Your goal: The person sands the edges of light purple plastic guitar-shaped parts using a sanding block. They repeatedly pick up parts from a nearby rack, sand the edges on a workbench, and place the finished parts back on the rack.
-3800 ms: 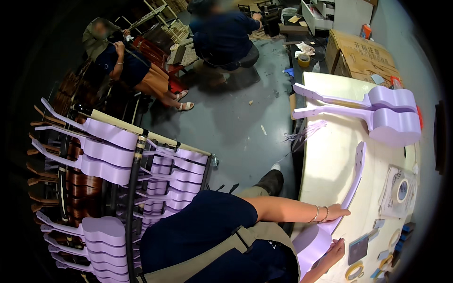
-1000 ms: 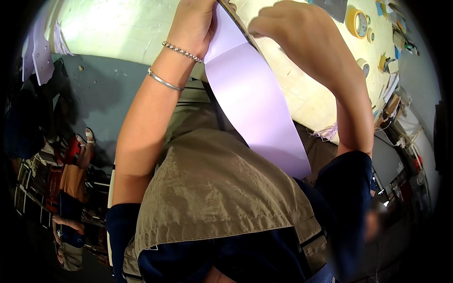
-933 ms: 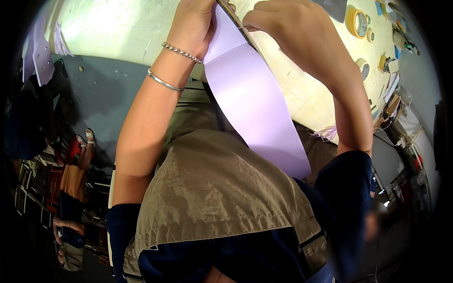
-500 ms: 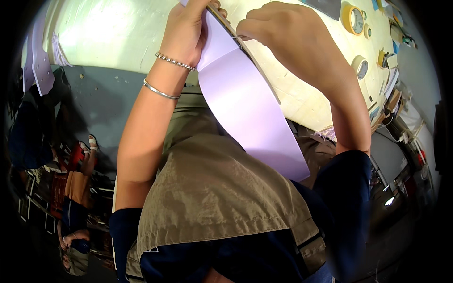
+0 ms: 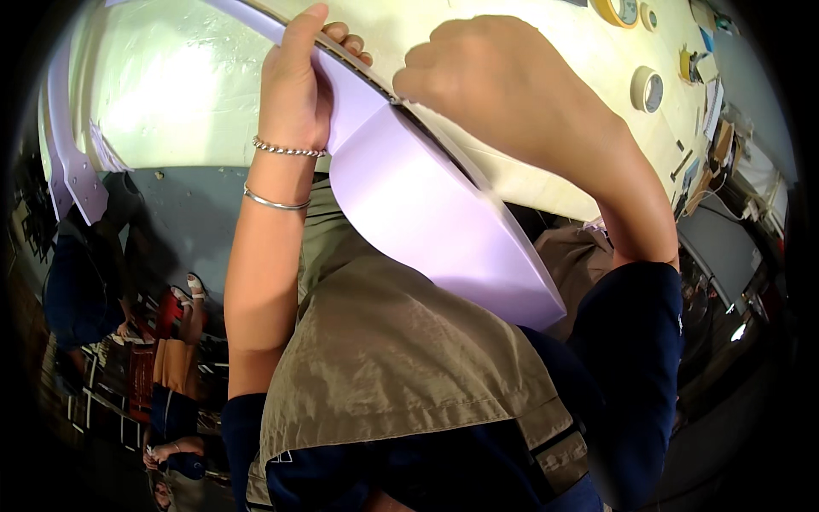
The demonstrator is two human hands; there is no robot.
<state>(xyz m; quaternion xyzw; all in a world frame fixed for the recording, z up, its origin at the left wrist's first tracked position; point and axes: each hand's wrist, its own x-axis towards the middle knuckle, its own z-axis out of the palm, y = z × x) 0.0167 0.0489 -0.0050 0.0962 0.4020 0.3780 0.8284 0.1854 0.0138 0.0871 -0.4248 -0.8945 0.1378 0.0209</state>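
Note:
A long, smooth lilac sheet [image 5: 418, 205], leather-like, slants from the upper left down over my lap. One fold or seam crosses it near its middle, and a dark strip runs along its far edge. My left hand [image 5: 294, 94] is closed round its upper part, thumb on the near face and fingertips showing past the far edge. Beside that edge, at the crossing seam, my right hand [image 5: 482, 77] is closed in a pinch. A thin pale line shows under its fingertips, but what they hold is hidden by the hand.
The pale worktable [image 5: 179, 94] lies beyond the sheet. Tape rolls [image 5: 648, 90] sit on its right side, near papers and small tools. More lilac pieces [image 5: 77, 175] hang at the left edge. Seated people [image 5: 175, 410] show at lower left. An olive apron [image 5: 401, 341] covers my lap.
My left hand has moved down and left, with the sheet. The right hand has come down and left against the sheet's edge, and the lower part of the sheet is more curved.

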